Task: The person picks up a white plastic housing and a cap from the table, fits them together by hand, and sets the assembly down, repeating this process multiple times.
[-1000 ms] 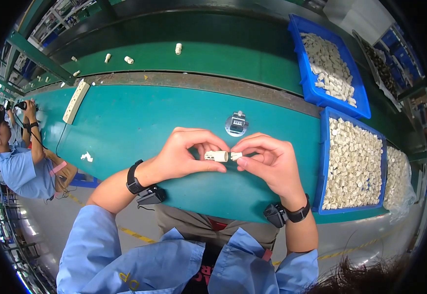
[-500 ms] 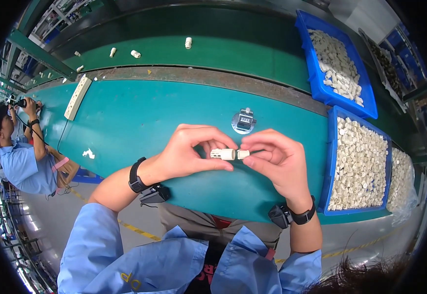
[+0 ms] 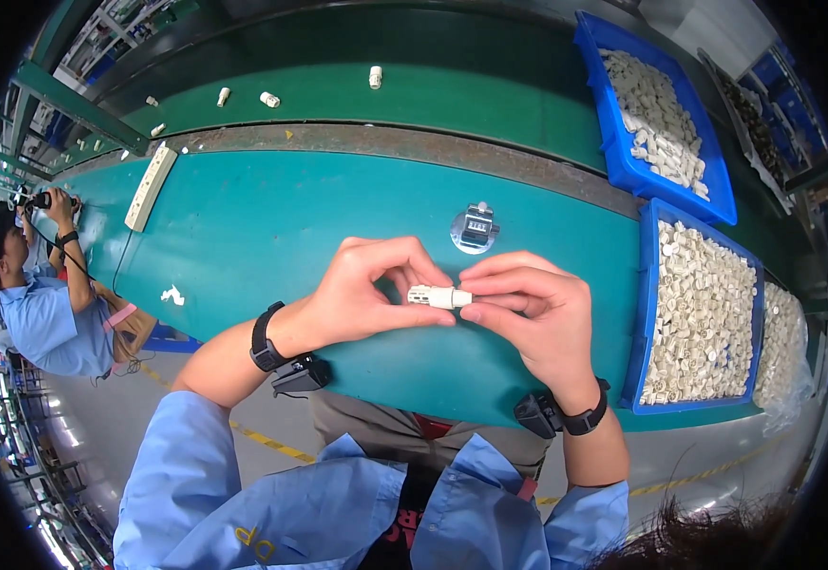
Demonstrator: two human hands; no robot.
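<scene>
At the centre of the view, above the near edge of the teal worktable point(image 3: 262, 228), both hands met around a small white plastic part point(image 3: 438, 297). The left hand point(image 3: 361, 294) pinched the part's left end between thumb and fingertips; the right hand point(image 3: 528, 318) gripped its right end in the same manner, fingers closed. The part lay horizontal, spanning the gap between the two hands.

Just beyond the hands, at 12 o'clock, a small metal tally counter point(image 3: 475, 229) stood on the table. At 3 o'clock, a blue bin point(image 3: 644, 313) held many white parts; a second blue bin point(image 3: 613, 142) of similar parts sat at 1 o'clock. A white power strip point(image 3: 151, 186) lay at 10 o'clock. Loose white pieces rested on the green conveyor point(image 3: 490, 104) at 12 o'clock. A co-worker in a blue shirt point(image 3: 38, 313) sat at 9 o'clock.
</scene>
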